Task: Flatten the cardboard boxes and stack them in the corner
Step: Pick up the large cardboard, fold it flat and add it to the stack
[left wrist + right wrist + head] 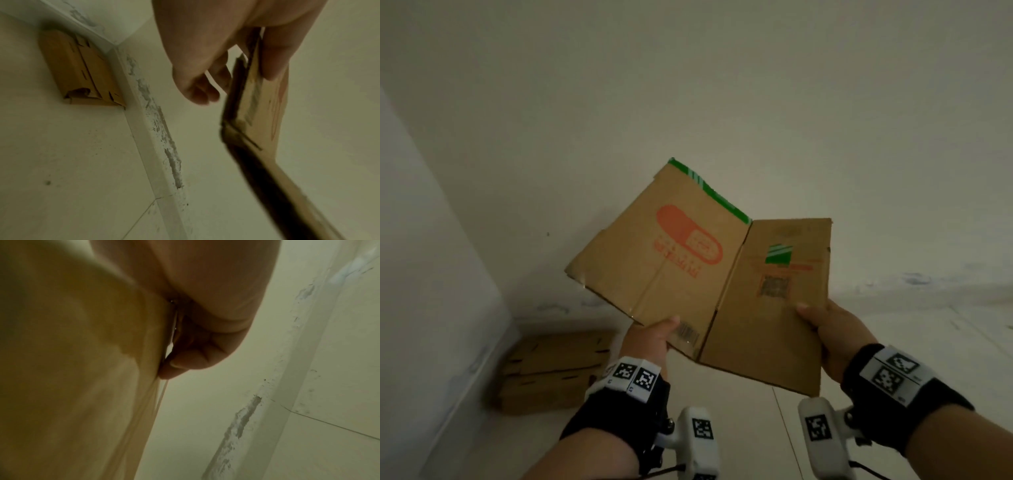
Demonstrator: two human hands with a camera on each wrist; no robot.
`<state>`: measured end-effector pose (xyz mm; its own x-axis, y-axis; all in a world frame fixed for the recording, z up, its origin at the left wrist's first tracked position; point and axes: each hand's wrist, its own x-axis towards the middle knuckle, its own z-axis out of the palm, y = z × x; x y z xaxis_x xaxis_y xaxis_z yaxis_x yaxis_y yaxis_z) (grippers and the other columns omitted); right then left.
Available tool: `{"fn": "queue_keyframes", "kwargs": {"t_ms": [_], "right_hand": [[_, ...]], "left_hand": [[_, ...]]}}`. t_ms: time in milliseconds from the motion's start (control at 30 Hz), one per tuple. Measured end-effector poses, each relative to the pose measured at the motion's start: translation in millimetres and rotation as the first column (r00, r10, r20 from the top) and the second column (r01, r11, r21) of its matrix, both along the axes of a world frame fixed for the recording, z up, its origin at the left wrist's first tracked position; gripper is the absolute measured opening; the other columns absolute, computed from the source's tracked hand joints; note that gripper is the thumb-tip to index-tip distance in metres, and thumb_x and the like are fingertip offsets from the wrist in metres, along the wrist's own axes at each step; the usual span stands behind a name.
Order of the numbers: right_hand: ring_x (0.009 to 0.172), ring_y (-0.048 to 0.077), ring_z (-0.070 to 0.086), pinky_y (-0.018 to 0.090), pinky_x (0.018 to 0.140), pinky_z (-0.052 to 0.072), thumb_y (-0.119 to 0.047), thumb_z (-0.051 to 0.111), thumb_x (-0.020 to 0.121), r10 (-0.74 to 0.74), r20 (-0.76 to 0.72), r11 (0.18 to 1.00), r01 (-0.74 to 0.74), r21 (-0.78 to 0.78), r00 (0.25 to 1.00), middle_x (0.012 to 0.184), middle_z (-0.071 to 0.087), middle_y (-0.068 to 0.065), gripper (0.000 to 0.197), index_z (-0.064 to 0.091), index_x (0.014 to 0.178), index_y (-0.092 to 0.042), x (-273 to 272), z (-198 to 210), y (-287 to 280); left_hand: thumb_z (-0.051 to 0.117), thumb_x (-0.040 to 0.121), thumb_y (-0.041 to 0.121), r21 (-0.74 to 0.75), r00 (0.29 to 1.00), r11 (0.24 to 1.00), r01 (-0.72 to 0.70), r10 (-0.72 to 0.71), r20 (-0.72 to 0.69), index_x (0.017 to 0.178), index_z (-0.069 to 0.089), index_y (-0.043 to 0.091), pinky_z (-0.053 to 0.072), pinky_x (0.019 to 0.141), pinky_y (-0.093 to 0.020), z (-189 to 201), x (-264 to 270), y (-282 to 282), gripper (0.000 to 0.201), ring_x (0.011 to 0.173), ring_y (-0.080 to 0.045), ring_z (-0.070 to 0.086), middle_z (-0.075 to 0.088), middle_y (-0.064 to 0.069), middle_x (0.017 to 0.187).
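Note:
I hold a flattened brown cardboard box (pixel 688 267) in the air with both hands; it has a red pill-shaped print, green tape on its far edge and a fold down its middle. My left hand (pixel 654 337) pinches its near left edge, thumb on top; the left wrist view shows that hand (pixel 242 68) with the thumb on the printed face of the box (pixel 265 104) and fingers behind. My right hand (pixel 828 330) pinches the right panel's edge; in the right wrist view the fingers (pixel 191 360) press against the cardboard (pixel 78 369).
A stack of flattened cardboard (pixel 551 368) lies on the floor in the corner at lower left, also seen as the stack (pixel 80 69) against the skirting. White walls meet there. Pale floor tiles (pixel 914 346) spread to the right.

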<state>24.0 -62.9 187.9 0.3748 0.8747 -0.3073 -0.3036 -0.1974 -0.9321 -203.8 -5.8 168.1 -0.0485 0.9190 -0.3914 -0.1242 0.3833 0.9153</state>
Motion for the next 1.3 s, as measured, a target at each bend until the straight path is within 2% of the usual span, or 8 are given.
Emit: {"fn": "queue_keyframes", "kwargs": {"t_ms": [200,300,400,567,700,833,967,1300], "right_hand": [[0.087,0.028,0.062,0.038,0.064,0.051,-0.019,0.047,0.094,-0.061,-0.022,0.998,0.062,0.012,0.998,0.095,0.065,0.004,0.02,0.052,0.114,-0.021,-29.7,-1.2,-15.5],[0.089,0.028,0.061,0.041,0.07,0.05,-0.022,0.045,0.095,-0.072,-0.044,0.997,0.073,0.015,0.996,0.096,0.064,0.003,0.019,0.05,0.113,-0.023,-30.4,1.1,-19.0],[0.087,0.03,0.061,0.041,0.071,0.052,-0.022,0.042,0.096,-0.102,-0.12,0.995,0.104,0.008,0.988,0.093,0.066,0.008,0.02,0.054,0.111,-0.019,-32.7,3.7,-21.1],[0.062,0.025,0.042,0.024,0.036,0.046,-0.026,0.029,0.1,-0.134,-0.34,0.99,0.108,-0.095,0.931,0.046,0.061,0.011,0.036,0.048,0.073,-0.011,-31.8,11.3,-23.8],[0.064,0.027,0.043,0.033,0.056,0.041,-0.023,0.027,0.1,-0.118,-0.278,0.991,0.093,-0.1,0.953,0.069,0.053,0.013,0.037,0.048,0.073,-0.01,-31.7,14.6,-20.3],[0.086,0.034,0.061,0.043,0.072,0.05,-0.025,0.035,0.098,-0.009,-0.172,0.999,0.014,0.029,0.985,0.096,0.065,0.014,0.027,0.059,0.101,-0.011,-42.3,13.4,-14.6],[0.097,0.029,0.064,0.036,0.07,0.05,-0.043,0.04,0.093,0.177,0.025,0.984,-0.177,0.001,0.984,0.113,0.067,0.005,0.035,0.049,0.124,-0.029,-50.2,8.6,-5.4],[0.088,0.022,0.061,0.038,0.079,0.053,-0.038,0.061,0.084,0.289,0.263,0.927,-0.201,-0.317,0.921,0.108,0.061,0.008,0.054,0.042,0.13,-0.018,-81.7,-39.5,55.9]], "left_hand": [[0.064,0.069,0.015,0.122,0.979,0.972,0.199,-0.191,-0.068,0.109,0.063,0.01,0.047,0.098,-0.049,15.3,-3.5,-12.2,0.04,0.106,-0.034,0.061,0.065,-0.014,0.112],[0.065,0.076,0.024,0.22,0.791,0.809,0.544,-0.408,-0.456,0.12,0.049,0.037,0.043,0.091,-0.021,23.4,0.4,-23.9,0.049,0.106,-0.01,0.055,0.056,0.008,0.126],[0.068,0.072,0.027,0.231,0.617,0.609,0.759,-0.56,-0.553,0.124,0.03,0.06,0.044,0.101,-0.026,19.5,11.2,-27.4,0.073,0.126,-0.01,0.044,0.035,0.011,0.148],[0.072,0.066,0.047,0.119,0.377,0.517,0.848,-0.428,-0.821,0.145,0.01,0.049,0.014,0.12,-0.037,9.0,20.5,-29.3,0.1,0.148,-0.014,0.004,-0.002,0.011,0.159],[0.063,0.072,0.053,0.105,0.216,0.545,0.832,-0.143,-0.966,0.146,-0.003,0.047,0.01,0.12,-0.042,-0.1,26.0,-28.3,0.099,0.148,-0.019,0.005,-0.004,0.007,0.16],[0.052,0.088,0.024,0.377,0.499,0.58,0.722,-0.061,-0.864,0.145,0.028,0.035,0.03,0.109,-0.022,-2.1,29.5,-24.0,0.063,0.136,-0.014,0.038,0.035,0.007,0.15],[0.054,0.09,0.025,0.34,0.827,0.843,0.418,-0.198,-0.526,0.12,0.062,0.017,0.039,0.078,-0.019,0.3,27.7,-21.6,0.032,0.1,-0.019,0.063,0.066,-0.001,0.106],[0.062,0.083,0.033,-0.013,0.993,0.999,0.034,-0.033,0.112,0.082,0.055,0.028,0.048,0.095,-0.055,-13.2,-29.4,43.8,0.009,0.106,-0.033,0.061,0.064,-0.012,0.113]]}}
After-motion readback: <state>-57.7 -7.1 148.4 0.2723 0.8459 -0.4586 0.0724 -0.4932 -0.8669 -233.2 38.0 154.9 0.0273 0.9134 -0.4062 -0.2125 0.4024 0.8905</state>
